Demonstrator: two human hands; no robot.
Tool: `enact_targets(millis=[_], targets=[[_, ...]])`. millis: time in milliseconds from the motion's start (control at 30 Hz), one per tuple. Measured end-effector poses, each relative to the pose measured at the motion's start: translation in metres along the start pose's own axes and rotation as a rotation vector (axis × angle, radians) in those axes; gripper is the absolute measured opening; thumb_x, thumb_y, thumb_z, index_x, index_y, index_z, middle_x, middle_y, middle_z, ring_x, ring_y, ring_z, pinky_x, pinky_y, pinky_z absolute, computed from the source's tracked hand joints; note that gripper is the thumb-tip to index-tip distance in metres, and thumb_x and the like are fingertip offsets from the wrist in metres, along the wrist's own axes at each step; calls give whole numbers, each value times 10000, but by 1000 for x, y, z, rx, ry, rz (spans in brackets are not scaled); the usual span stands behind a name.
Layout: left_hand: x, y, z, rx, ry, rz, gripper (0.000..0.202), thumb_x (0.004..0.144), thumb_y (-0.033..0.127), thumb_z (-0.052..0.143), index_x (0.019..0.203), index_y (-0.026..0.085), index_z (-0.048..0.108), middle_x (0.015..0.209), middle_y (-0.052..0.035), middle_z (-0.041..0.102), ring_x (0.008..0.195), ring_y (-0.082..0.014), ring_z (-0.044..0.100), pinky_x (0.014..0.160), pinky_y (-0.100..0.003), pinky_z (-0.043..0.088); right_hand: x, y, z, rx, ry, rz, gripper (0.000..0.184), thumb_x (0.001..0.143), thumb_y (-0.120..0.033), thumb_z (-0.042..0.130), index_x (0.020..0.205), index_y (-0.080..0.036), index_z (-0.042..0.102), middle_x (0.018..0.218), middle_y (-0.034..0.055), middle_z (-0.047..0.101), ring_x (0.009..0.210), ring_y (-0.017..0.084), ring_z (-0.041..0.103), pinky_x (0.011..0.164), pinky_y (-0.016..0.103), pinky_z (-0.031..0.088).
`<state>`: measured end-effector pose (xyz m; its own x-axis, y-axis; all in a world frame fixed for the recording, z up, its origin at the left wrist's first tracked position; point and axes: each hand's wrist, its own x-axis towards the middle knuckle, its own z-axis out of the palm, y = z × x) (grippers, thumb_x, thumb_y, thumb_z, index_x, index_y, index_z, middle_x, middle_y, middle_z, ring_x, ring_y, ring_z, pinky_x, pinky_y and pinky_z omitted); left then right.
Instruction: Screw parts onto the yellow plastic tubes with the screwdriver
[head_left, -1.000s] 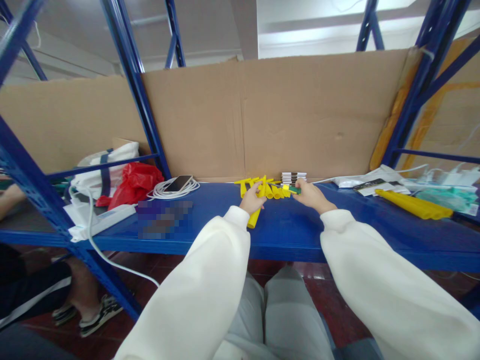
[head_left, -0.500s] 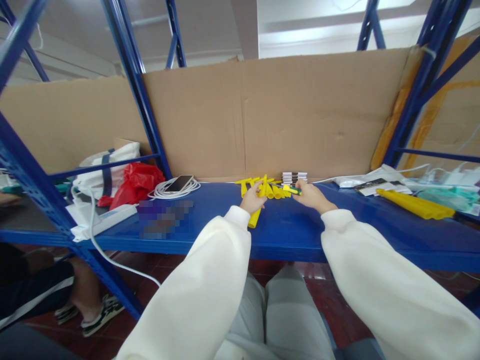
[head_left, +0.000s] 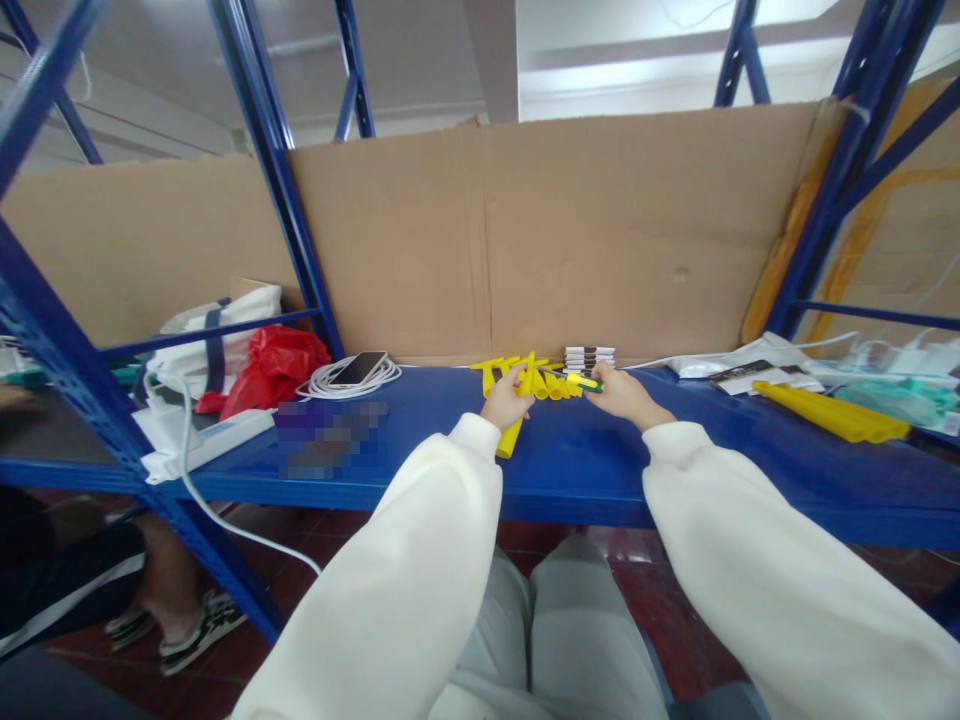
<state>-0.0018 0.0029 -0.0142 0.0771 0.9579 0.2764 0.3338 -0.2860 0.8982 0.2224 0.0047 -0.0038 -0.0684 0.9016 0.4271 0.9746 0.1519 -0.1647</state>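
Note:
My left hand (head_left: 506,400) is closed around a yellow tapered tube (head_left: 511,438), whose wide end points toward me. In my right hand (head_left: 622,393) is a small tool with a yellow-and-green handle (head_left: 583,383), which looks like a screwdriver; a thin grey line runs left from it toward the tube. Whether its tip touches the tube, I cannot tell. Several more yellow tapered tubes (head_left: 556,388) lie in a row just behind my hands, partly covered by them. Behind these sits a stack of small white-and-black packs (head_left: 589,357).
On the left of the blue shelf (head_left: 439,440) are a phone (head_left: 360,368) on a coiled white cable (head_left: 319,382), a red bag (head_left: 277,360) and a power strip (head_left: 225,440). Nested yellow pieces (head_left: 832,410) lie right. Cardboard (head_left: 600,230) stands behind. Another person's leg (head_left: 169,580) shows lower left.
The tool in my right hand has turned slightly, with its handle tilted a bit differently. My left hand and the yellow tube stay nearly where they were.

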Motion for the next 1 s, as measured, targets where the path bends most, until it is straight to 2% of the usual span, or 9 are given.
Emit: enact_targets(millis=[133, 233, 333, 467, 600, 733, 867, 1000], targets=[[-1, 2, -1, 5, -10, -10, 723, 787, 32, 714, 1463, 225, 543, 1360, -160, 593, 545, -51, 623, 524, -178, 508, 2, 2, 1, 28, 12, -64, 222, 861, -247, 576, 1064, -186, 640, 1081, 137, 737, 947, 260, 685, 724, 289, 440], [-2, 4, -1, 21, -10, -5, 712, 786, 26, 709, 1453, 216, 553, 1353, -164, 598, 531, -51, 620, 541, -190, 521, 3, 4, 4, 32, 38, -74, 197, 835, -251, 609, 1021, -195, 642, 1000, 110, 746, 876, 241, 683, 692, 276, 433], [-3, 5, -1, 47, -12, 3, 706, 792, 13, 683, 1455, 214, 548, 1358, -165, 599, 503, -48, 605, 556, -207, 535, 2, 6, 6, 21, 26, -45, 250, 813, -266, 644, 1052, -195, 628, 914, 91, 743, 796, 234, 674, 649, 271, 409], [-3, 5, -1, 52, -9, -11, 706, 800, 15, 667, 1462, 222, 535, 1378, -163, 591, 515, -47, 611, 567, -203, 536, 2, 5, 4, 27, 19, -52, 272, 821, -271, 622, 1082, -195, 634, 940, 98, 747, 828, 238, 674, 680, 278, 421], [-2, 4, -1, 10, 10, -23, 709, 780, 26, 710, 1439, 237, 558, 1364, -143, 602, 531, -43, 615, 546, -177, 516, 2, 5, 3, 72, 48, -92, 228, 830, -260, 572, 1031, -199, 658, 990, 101, 746, 880, 239, 672, 741, 292, 452], [-2, 3, -2, 37, 0, -4, 696, 782, 30, 692, 1438, 221, 556, 1350, -153, 605, 499, -39, 601, 547, -193, 536, 3, 7, 6, 67, 64, -67, 223, 799, -273, 625, 1012, -206, 629, 928, 86, 743, 800, 234, 667, 675, 281, 434], [-1, 2, -1, 22, -5, 0, 719, 776, 26, 688, 1449, 234, 544, 1331, -136, 619, 520, -57, 621, 549, -192, 535, 2, 7, 7, 43, 38, -55, 267, 795, -287, 650, 1049, -212, 612, 877, 68, 740, 759, 224, 665, 632, 263, 411], [0, -1, 0, 31, 3, 1, 709, 787, 25, 673, 1451, 234, 539, 1338, -135, 610, 521, -56, 619, 535, -192, 528, 1, 5, 3, 41, -9, -66, 247, 849, -282, 581, 1073, -197, 642, 979, 105, 756, 860, 239, 686, 706, 277, 446]])
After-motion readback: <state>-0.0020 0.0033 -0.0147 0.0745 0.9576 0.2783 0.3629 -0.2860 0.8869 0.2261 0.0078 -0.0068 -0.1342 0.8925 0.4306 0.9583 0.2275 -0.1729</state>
